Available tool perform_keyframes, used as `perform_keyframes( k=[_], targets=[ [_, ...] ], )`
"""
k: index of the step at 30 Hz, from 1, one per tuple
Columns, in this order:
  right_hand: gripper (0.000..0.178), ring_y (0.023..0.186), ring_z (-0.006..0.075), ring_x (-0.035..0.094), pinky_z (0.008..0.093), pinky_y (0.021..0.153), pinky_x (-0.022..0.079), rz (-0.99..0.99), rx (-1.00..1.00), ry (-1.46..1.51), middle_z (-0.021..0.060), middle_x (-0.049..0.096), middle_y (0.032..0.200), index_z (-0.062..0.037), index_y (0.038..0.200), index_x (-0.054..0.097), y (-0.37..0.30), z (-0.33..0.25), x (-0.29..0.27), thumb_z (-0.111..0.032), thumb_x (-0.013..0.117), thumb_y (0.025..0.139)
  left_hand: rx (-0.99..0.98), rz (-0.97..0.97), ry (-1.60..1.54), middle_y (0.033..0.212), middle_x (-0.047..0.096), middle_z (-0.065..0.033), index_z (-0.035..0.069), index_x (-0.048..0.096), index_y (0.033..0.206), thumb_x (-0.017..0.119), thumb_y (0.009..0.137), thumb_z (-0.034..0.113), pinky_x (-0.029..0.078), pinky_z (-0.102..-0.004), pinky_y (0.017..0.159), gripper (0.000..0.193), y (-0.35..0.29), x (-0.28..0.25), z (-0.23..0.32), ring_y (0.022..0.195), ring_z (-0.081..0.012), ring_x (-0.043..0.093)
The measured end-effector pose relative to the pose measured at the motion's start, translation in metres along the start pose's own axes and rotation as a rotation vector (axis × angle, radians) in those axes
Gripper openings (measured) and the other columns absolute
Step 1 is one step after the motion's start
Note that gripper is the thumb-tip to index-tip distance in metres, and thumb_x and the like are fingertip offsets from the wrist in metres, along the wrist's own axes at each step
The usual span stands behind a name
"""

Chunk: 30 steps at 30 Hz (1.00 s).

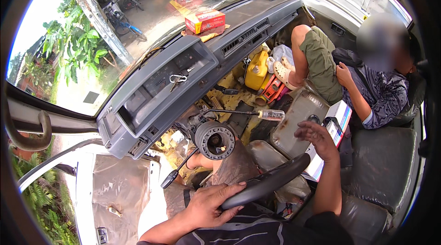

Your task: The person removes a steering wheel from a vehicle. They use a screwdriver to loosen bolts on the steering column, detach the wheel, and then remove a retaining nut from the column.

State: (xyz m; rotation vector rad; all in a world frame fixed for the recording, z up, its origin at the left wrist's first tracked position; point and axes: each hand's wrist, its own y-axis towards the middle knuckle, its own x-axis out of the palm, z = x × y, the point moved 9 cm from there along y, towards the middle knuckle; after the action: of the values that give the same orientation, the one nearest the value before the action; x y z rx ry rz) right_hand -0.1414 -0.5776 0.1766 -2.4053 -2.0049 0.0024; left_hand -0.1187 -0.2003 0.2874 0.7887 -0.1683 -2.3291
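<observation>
My left hand (212, 204) is closed around the left part of the rim of a black steering wheel (271, 178). The wheel rests over my lap, detached from the steering column. In front of it, the bare round hub (215, 140) of the column is exposed, with a stalk (171, 178) sticking out at lower left. A tool with a clear handle like a screwdriver's (272, 115) sticks out to the column's right. My right hand (318, 138) is raised with fingers apart, holding nothing, in front of a long white box (328, 141) on the seats.
Another person (376, 79) sits at the right, legs bent toward the dashboard (248, 24). Keys (177, 79) hang at the instrument cluster. A red and yellow box (205, 20) lies on the dash. A yellow jug (256, 71) stands in the footwell. At left the door (119, 190) is open.
</observation>
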Motion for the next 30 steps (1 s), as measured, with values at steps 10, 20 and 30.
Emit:
perform_keyframes(
  k=[10,20,30],
  targets=[
    [0.083,0.084,0.0196,0.074,0.0348,0.076,0.054,0.05,-0.189,-0.311,0.007,0.075,0.092,-0.0021,0.108,0.072,-0.034,0.008,0.023,-0.078,0.087,0.078,-0.023,0.14,-0.01,0.121,0.077,-0.0198,0.001,0.07,0.138,0.095,0.086,0.036,0.061,-0.0435,0.093,0.068,0.01,-0.032,-0.02,0.105,-0.0385,0.077],
    [0.071,0.076,0.0111,0.072,0.0292,0.068,0.053,0.167,-0.099,-0.268,0.0018,0.074,0.079,-0.0006,0.1,0.075,-0.061,-0.023,-0.007,-0.059,0.102,0.069,-0.266,0.187,0.437,0.163,0.052,-0.024,0.002,0.044,0.163,0.103,0.069,0.019,0.044,-0.0532,0.126,0.112,0.047,-0.058,-0.071,0.152,-0.0459,0.049],
    [0.046,0.062,0.0163,0.057,0.0388,0.061,0.047,0.237,0.384,-0.759,0.0101,0.059,0.065,0.0037,0.092,0.077,-0.067,-0.04,-0.036,-0.038,0.095,0.088,-0.202,0.312,0.522,0.159,0.058,-0.0257,0.002,0.052,0.154,0.107,0.061,0.022,0.049,-0.0513,0.121,0.109,0.049,-0.055,-0.076,0.145,-0.0445,0.059]
  ],
)
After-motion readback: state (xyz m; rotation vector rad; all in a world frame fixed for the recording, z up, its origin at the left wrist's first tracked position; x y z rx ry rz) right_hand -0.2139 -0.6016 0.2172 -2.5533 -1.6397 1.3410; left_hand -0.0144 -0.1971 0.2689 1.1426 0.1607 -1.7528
